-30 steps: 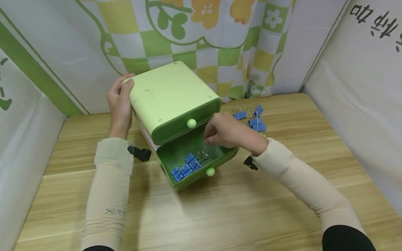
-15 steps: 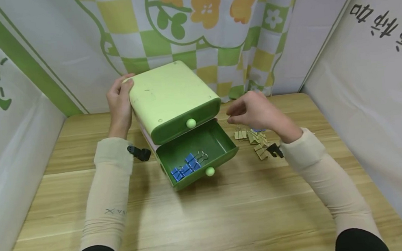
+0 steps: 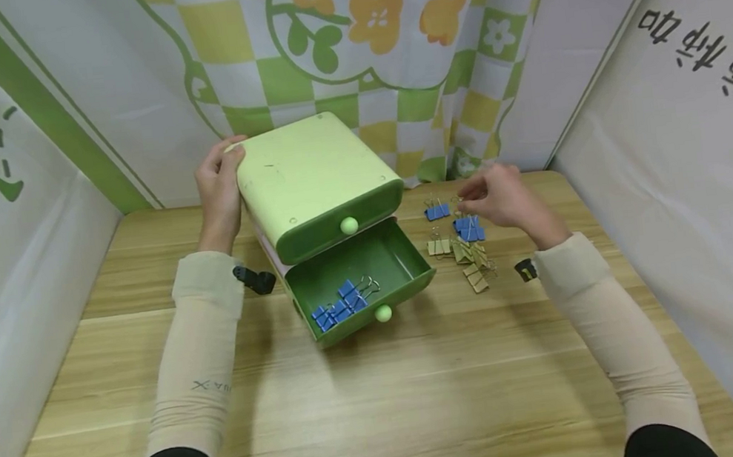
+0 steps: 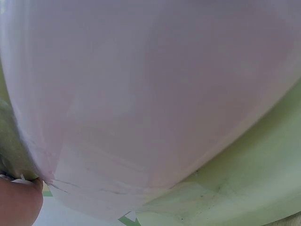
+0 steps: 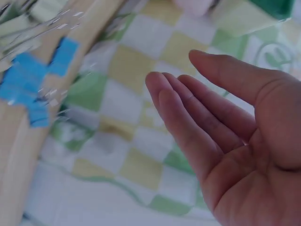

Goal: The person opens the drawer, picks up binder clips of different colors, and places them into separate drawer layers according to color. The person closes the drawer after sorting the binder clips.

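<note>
A light green two-drawer storage box (image 3: 313, 167) stands on the table with its lower drawer (image 3: 403, 262) pulled out. My left hand (image 3: 218, 188) grips the box's back left corner, its thumb on the top and its other fingers partly hidden. Several blue binder clips (image 3: 347, 301) lie at the left end of that drawer. To the right of the box are more blue binder clips (image 3: 469, 229), with gold binder clips (image 3: 476, 276) nearer the front. Above the blue ones hovers my right hand (image 3: 507, 199); the right wrist view shows its fingers extended and nothing between them.
The box's upper drawer, with its round knob (image 3: 349, 225), is shut. A checked cloth (image 3: 377, 138) hangs close behind the box. Wooden tabletop (image 3: 387, 420) stretches in front of it. White panels (image 3: 691, 187) border both sides.
From over the open drawer, my right hand has moved right to the clips on the table, uncovering the gold ones. My left hand and the box have stayed put.
</note>
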The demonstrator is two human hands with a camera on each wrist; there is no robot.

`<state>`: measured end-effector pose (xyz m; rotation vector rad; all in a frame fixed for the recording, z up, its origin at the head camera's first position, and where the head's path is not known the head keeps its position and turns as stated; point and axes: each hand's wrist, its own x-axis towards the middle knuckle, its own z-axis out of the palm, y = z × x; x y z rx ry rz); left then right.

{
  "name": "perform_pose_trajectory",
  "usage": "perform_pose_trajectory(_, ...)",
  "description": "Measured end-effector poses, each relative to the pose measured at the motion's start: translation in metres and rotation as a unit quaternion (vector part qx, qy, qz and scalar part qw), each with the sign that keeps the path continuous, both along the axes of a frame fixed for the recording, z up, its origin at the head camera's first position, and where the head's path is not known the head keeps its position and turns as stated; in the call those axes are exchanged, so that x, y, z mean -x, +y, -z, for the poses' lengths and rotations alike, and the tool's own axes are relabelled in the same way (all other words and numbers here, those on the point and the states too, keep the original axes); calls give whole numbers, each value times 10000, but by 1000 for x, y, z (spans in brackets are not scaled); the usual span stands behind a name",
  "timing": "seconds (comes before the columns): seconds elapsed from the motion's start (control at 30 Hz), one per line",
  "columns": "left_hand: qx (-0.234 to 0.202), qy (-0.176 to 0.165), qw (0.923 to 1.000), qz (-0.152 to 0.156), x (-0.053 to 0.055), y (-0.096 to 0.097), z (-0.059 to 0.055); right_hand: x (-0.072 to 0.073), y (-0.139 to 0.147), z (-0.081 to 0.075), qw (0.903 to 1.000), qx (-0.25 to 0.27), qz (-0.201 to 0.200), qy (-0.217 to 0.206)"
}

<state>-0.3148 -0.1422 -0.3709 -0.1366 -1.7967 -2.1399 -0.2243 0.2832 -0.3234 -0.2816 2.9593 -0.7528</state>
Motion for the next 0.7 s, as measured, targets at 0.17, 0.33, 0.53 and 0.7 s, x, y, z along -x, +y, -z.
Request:
perform_pose_trajectory(0.17,55,9,10000,-20,0,0,-1,9,17,16,9993,-286,162,-152)
perform_pose_trajectory(0.33,36,3,10000,-21,0,0,0,20,31,38,9983,-457,154,-337)
perform_pose_trajectory(0.53,34,86,10000,-3,0,0,0,35,44,63,9982,-508,-176,-273)
perform_pose_trajectory(0.7,23,60,10000,-1,1,-1,1,45,47,74,9958,-830,-357,-148)
